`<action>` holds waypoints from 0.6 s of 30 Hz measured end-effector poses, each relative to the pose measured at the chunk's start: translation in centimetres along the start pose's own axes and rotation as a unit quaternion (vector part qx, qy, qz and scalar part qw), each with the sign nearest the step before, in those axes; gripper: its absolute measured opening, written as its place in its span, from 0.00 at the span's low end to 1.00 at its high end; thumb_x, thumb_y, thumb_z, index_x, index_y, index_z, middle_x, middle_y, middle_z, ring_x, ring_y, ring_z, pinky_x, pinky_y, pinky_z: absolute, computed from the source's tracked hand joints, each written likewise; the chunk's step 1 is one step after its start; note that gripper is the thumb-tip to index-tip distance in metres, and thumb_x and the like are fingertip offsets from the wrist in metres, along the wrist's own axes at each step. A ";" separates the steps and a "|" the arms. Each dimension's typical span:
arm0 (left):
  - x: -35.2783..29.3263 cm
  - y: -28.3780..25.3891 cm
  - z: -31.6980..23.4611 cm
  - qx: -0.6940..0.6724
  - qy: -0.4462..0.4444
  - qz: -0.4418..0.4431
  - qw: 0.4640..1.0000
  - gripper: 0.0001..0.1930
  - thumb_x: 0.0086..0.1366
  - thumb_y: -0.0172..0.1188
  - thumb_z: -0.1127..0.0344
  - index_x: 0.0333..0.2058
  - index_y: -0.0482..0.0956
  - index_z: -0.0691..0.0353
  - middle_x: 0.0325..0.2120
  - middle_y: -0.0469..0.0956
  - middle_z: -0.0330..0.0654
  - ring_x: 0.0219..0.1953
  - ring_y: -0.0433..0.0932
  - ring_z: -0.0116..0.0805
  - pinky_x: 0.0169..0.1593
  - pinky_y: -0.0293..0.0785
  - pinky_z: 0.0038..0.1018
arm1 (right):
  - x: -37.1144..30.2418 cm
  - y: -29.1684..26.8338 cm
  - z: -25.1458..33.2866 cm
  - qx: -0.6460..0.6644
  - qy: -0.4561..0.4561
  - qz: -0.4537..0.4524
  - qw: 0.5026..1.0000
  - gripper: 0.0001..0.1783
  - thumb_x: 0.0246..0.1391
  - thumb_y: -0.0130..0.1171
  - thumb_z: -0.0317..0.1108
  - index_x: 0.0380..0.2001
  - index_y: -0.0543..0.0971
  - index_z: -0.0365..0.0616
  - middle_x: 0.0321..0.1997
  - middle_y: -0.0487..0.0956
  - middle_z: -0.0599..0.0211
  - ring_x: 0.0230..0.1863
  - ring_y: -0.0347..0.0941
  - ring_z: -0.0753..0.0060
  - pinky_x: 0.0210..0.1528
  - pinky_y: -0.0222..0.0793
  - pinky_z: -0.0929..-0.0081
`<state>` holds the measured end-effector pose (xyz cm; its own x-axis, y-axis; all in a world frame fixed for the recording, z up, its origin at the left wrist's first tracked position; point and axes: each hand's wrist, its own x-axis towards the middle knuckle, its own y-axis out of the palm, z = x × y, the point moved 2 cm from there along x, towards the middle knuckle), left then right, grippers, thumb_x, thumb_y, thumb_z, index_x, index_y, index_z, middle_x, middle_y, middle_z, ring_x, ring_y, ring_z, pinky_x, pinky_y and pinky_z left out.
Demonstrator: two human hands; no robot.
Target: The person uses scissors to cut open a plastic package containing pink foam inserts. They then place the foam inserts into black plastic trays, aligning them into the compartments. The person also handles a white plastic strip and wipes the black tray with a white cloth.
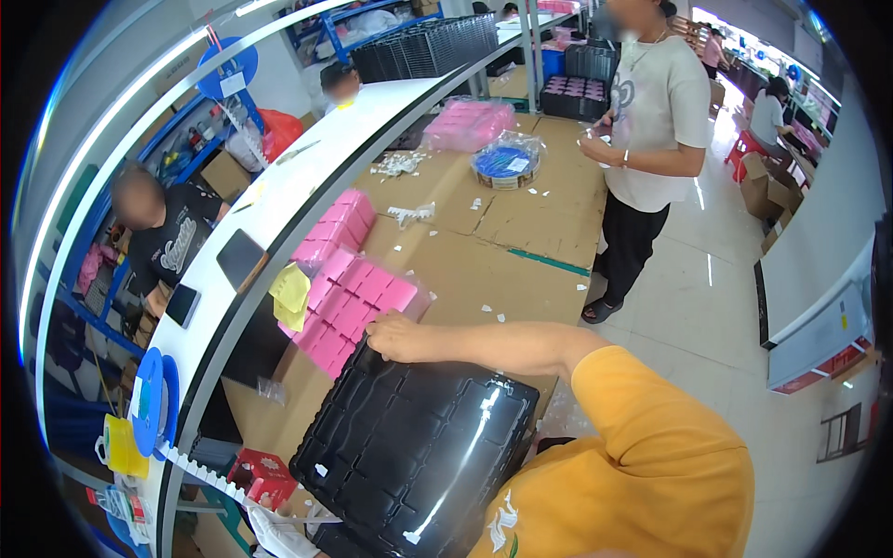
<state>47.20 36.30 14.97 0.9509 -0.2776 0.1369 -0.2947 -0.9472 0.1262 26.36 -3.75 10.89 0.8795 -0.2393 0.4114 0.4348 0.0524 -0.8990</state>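
Observation:
A large black plastic tray (409,437) with a grid of ridges lies tilted in front of me, its glossy surface facing up. My bare right hand (395,337) reaches across and is closed on its far edge, next to pink moulded trays (349,302). My left hand (275,532), in a white glove, is at the lower edge of the view by the tray's near left corner; its fingers are not clear. A white tabbed strip (209,476) runs from a blue reel (153,402) down toward that glove. Small white scraps stick to the black tray.
A cardboard-covered bench (446,265) carries white scraps, a bagged blue reel (507,163) and wrapped pink trays (470,124). A raised white shelf (209,270) holds phones. One person (651,112) stands at the bench's far right; another (172,223) sits behind the shelf. A red box (260,472) lies low left.

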 end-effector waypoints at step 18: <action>-2.8 0.9 -1.1 0.025 0.036 0.031 0.999 0.19 0.70 0.52 0.65 0.55 0.71 0.69 0.41 0.77 0.46 0.37 0.77 0.30 0.41 0.76 0.25 | -1.5 0.2 0.4 -0.059 0.009 0.003 0.998 0.09 0.43 0.55 0.32 0.28 0.80 0.40 0.34 0.77 0.57 0.41 0.75 0.54 0.40 0.74 0.60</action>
<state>44.20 36.39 15.82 0.9209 -0.3255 0.2144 -0.3462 -0.9358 0.0665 25.21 -3.01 10.15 0.8783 -0.2566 0.4035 0.4022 -0.0601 -0.9136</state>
